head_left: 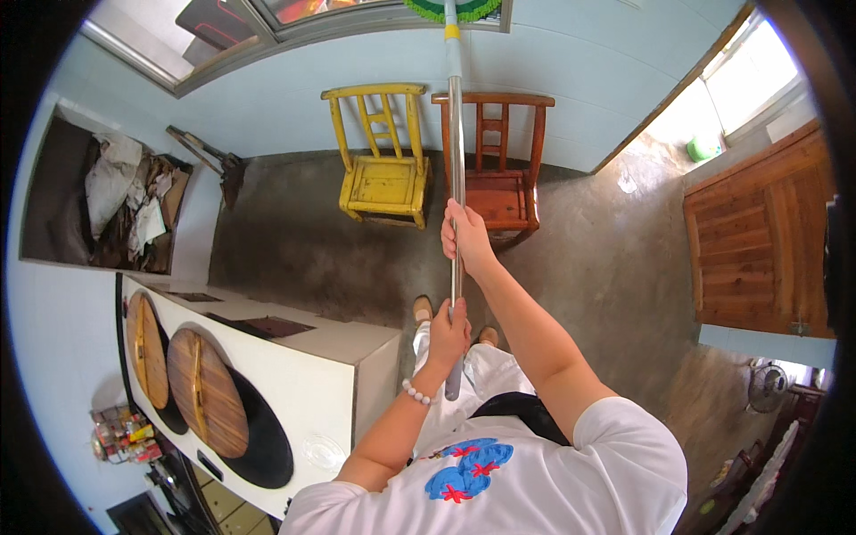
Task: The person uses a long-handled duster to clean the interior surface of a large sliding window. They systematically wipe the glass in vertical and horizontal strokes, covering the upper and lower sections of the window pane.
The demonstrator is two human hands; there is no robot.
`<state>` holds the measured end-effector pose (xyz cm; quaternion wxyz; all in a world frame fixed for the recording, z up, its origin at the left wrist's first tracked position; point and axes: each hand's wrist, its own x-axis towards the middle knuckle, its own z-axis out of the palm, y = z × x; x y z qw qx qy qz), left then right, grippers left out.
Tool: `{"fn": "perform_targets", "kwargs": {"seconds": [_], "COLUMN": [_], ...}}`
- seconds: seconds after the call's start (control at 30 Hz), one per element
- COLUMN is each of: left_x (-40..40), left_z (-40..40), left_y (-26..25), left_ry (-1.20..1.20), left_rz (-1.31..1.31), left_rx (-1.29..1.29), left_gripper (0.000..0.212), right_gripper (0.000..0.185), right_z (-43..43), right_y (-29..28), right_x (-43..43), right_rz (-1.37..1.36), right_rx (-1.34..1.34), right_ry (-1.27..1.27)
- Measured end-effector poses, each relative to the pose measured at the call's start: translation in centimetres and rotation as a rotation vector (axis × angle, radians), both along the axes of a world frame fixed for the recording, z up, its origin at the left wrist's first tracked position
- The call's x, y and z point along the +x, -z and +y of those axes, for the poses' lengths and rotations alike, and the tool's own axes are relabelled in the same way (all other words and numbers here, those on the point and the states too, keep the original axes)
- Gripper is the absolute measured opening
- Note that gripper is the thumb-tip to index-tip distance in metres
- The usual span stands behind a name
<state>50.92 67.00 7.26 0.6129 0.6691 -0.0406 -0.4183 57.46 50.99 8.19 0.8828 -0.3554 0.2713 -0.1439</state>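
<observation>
A long metal mop pole (457, 144) runs up the middle of the view, away from my body. My left hand (449, 336) grips its grey handle end near my waist, with a beaded bracelet on that wrist. Farther up, my right hand (468, 235) is closed around the shiny tube. At the pole's far end a green fringed mop head (428, 9) is held up at the window's lower frame, partly cut off by the picture's top edge; whether it touches cannot be told. The pole crosses in front of a red-brown wooden chair (498, 194).
A yellow wooden chair (384, 184) stands beside the red-brown one at the wall. At left is a white stove counter (321, 394) with round wooden lids (207, 394). A niche (57, 200) holds scrap paper and sacks. A wooden door (756, 234) is at right.
</observation>
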Motion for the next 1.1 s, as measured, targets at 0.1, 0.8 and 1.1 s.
{"fn": "perform_targets", "kwargs": {"seconds": [0.1,0.8,1.1], "left_x": [0.4,19.1,27.4], "left_z": [0.9,-10.7,-11.3], "left_y": [0.4,-14.6,-28.3], "left_ry": [-0.015,-0.049,-0.002], "left_rz": [0.045,-0.430,-0.859], "left_rx": [-0.004,-0.285,-0.261], "left_gripper": [0.036,0.039,0.046], "right_gripper": [0.030,0.030,0.036], "right_z": [0.6,-7.9,-6.8], "right_y": [-0.3,-24.1,-38.6], "right_x": [0.6,17.2,23.0], "right_rz": [0.013,-0.253,-0.278], "right_rx": [0.002,-0.432,-0.996], "right_ry": [0.003,-0.074,0.348]}}
